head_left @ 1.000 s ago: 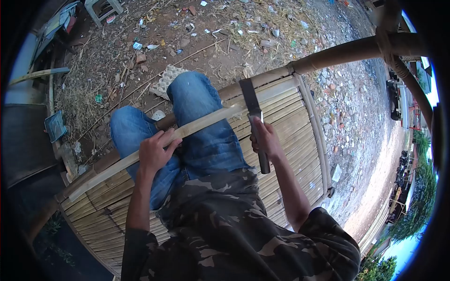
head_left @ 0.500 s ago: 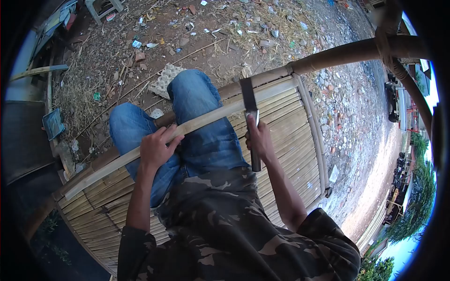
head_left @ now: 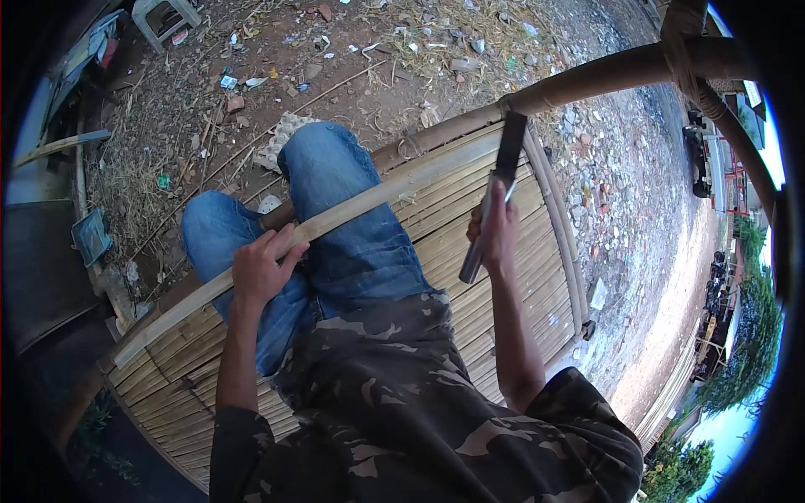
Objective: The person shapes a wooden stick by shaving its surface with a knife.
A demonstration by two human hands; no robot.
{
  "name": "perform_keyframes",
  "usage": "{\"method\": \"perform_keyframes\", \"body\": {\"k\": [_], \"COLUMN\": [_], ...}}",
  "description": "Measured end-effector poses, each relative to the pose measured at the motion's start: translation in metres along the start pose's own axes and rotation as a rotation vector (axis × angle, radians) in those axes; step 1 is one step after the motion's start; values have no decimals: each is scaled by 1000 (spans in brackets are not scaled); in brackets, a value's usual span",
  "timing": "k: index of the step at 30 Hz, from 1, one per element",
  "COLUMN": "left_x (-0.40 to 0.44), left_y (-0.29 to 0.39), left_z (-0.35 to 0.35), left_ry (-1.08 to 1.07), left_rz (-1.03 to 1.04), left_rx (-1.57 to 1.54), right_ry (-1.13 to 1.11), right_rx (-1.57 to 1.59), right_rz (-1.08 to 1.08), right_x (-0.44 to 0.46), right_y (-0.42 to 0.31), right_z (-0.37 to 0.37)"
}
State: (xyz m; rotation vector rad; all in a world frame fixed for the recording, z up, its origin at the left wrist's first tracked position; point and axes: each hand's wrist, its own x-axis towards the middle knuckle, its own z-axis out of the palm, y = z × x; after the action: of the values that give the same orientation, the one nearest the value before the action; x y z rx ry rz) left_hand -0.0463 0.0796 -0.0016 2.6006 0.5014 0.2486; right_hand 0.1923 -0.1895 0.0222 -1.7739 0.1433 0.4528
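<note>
A long pale bamboo strip (head_left: 346, 210) lies across my jeans-clad thighs, slanting from low on the left up to the right. My left hand (head_left: 264, 264) is closed around it above my left thigh, with the fingers over its far edge. In my right hand (head_left: 497, 230) is a knife with a dark, broad blade (head_left: 511, 144) and a tube-like metal handle (head_left: 472, 262). The blade points away from me, past the strip's right end. Hand and knife are raised to the right of my knees, apart from the strip.
I sit on a slatted bamboo bench (head_left: 495, 314) edged by a thick bamboo pole (head_left: 579, 81). Beyond it is littered ground (head_left: 335, 59) with a plastic stool (head_left: 163, 18) at the far left. A grey egg tray (head_left: 283, 138) lies by my knee.
My right hand has moved the knife to the right, off the bamboo strip, and the blade now tilts rightward. My left hand keeps its hold. The whole view has shifted slightly.
</note>
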Motion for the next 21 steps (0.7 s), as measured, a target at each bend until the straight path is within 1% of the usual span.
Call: {"method": "perform_keyframes", "body": {"k": [1,2,3,4,5,6,8,10,11,12,14,16,18,21], "left_x": [-1,0,7,5,-3,-2,-3,-3,-2,-5,-6,-7,-5,-2], "left_y": [2,3,1,1,2,1,2,2,2,2,-3,2,0,3], "left_z": [-3,-5,-6,-3,-1,-1,2,4,5,5,2,4,5,4], "left_ry": [-23,-50,-43,-6,15,8,9,9,7,11,2,3,-5,16], "left_rz": [-11,-16,-7,-10,-16,-6,-3,-3,1,6,9,-29,-28,-24], "left_rx": [57,116,126,59,-11,-6,-5,-9,-7,-6,40,22,1,-25], "right_ry": [-318,-377,-378,-391,-260,-225,-104,24,-138,-359,-409,-247,-201,-164], "right_rx": [-195,-137,-170,-220,-112,-17,69,87,-132,-218,-214,-94,-14,4], "right_rz": [265,322,315,319,330,292,60,-14,68,294,307,300,217,145], "right_x": [-14,-24,-17,-12,-11,-3,7,0,-3,-12,-7,-6,-1,5], "right_y": [22,41,32,16,1,-12,-23,-15,7,24,23,-4,-25,-33], "right_z": [17,22,18,8,3,-8,-21,-2,7,17,9,6,-4,-13]}}
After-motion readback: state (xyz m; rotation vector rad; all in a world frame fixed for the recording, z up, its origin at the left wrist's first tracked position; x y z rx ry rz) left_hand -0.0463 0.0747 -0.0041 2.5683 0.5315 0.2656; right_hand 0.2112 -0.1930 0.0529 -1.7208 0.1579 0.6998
